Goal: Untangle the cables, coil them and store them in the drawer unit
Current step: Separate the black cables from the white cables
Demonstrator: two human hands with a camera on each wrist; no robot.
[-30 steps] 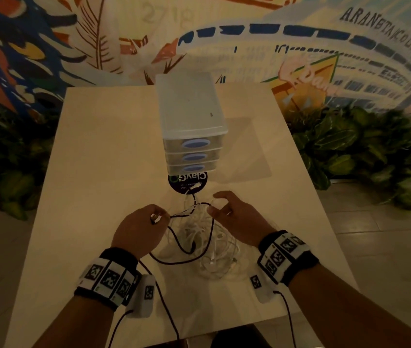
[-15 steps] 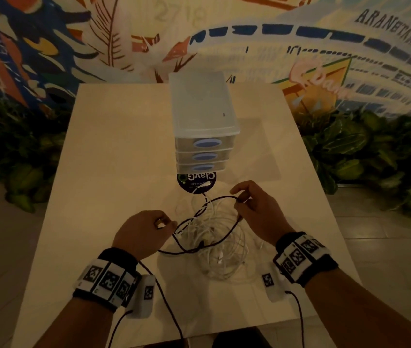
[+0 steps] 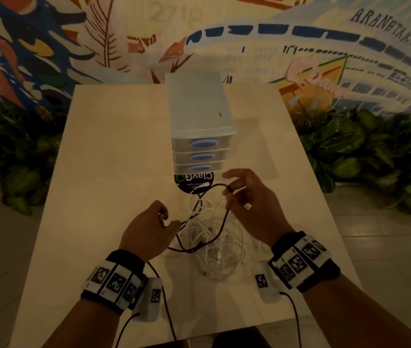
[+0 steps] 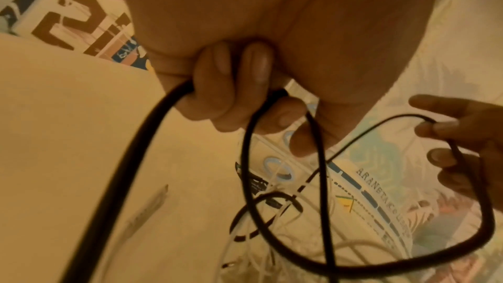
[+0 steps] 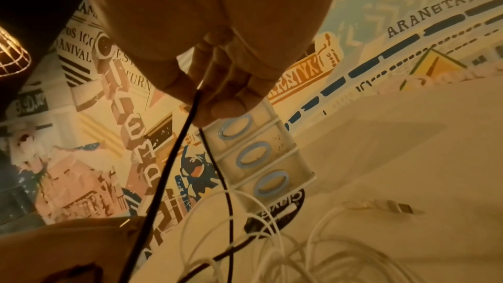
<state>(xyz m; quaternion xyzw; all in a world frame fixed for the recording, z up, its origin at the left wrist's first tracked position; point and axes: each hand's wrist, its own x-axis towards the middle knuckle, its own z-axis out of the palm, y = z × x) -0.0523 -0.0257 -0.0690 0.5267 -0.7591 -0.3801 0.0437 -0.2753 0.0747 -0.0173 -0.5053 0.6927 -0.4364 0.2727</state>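
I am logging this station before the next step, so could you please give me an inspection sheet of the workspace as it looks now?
Surface: pale wooden table, dimly lit.
Job's things: drawer unit with three drawers, all closed; black cable and white cables in a tangled heap.
Clutter: round dark sticker in front of the unit.
Hands: left hand grips the black cable; right hand pinches a loop of it, raised above the heap.
Cables: none coiled or stored; a white connector lies loose.
Surroundings: painted mural, leafy plants, tiled floor.
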